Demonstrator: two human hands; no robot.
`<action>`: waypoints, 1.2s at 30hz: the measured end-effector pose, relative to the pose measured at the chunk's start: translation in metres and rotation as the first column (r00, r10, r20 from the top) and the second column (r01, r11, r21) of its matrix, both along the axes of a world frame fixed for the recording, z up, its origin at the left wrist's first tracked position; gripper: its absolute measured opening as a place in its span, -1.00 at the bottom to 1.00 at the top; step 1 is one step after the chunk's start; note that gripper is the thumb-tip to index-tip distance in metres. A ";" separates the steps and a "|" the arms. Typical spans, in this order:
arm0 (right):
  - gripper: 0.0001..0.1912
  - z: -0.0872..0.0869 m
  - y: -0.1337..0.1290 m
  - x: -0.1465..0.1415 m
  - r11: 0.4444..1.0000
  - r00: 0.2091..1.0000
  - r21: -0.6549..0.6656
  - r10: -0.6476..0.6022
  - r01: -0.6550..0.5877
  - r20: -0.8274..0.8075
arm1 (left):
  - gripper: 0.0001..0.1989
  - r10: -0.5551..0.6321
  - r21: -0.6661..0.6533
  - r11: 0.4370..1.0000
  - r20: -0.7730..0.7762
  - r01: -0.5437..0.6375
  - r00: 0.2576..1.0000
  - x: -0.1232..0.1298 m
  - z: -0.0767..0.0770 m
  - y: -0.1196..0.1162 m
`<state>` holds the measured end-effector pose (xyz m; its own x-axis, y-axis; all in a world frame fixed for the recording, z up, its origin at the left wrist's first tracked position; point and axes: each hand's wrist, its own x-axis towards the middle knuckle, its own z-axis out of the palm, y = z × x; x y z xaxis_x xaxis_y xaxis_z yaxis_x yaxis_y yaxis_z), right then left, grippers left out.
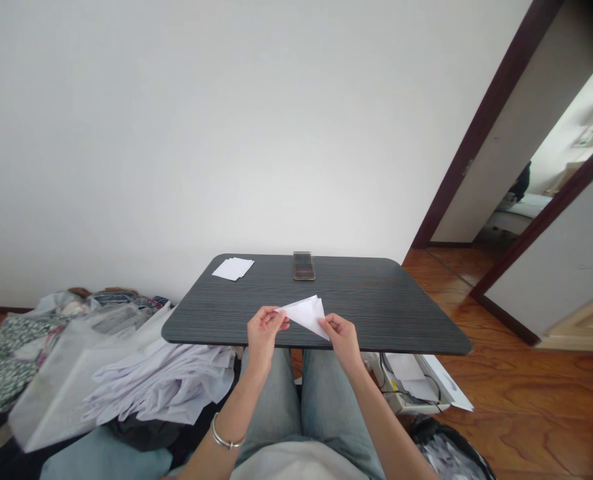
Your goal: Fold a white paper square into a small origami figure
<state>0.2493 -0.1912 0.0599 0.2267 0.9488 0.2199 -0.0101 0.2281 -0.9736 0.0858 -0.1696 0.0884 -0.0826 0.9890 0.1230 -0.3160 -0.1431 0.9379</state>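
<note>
A folded piece of white paper (304, 313), roughly triangular, is held up just over the near edge of the dark table (376, 300). My left hand (265, 328) pinches its narrow left tip between thumb and fingers. At the lower right corner, my right hand (340, 333) grips the wider end the same way. Both hands are closed on the paper. Farther back on the table, a small stack of white paper sheets (233, 268) lies at the left. A small dark transparent stand or box (304, 267) sits at the middle of the back edge.
Piled clothes and fabric (161, 383) are heaped left of the table. At the right, below the tabletop, are a white box with cables (411, 387) and a black bag (451, 453) of scraps. A white wall (286, 133) stands behind; a doorway opens at right.
</note>
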 end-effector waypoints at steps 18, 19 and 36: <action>-0.60 -0.010 0.008 0.009 0.995 0.999 -0.100 0.026 -0.029 -0.025 | -0.77 -0.069 -0.137 0.988 0.057 0.076 0.996 -0.001 -0.013 0.009; -0.59 -0.010 0.009 0.010 0.994 1.000 -0.107 0.019 -0.021 -0.019 | -0.77 -0.078 -0.147 0.985 0.058 0.086 0.995 -0.001 -0.014 0.010; -0.64 -0.013 0.008 0.016 0.974 0.982 -0.185 0.100 -0.129 -0.159 | -0.73 -0.217 -0.254 0.943 0.021 0.215 0.976 0.015 -0.027 0.012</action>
<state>0.2653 -0.1835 0.0474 0.1299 0.9915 0.0014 -0.1725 0.0240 -0.9847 0.1011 -0.1573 0.0614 0.1365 0.9815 -0.1342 -0.3062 0.1707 0.9365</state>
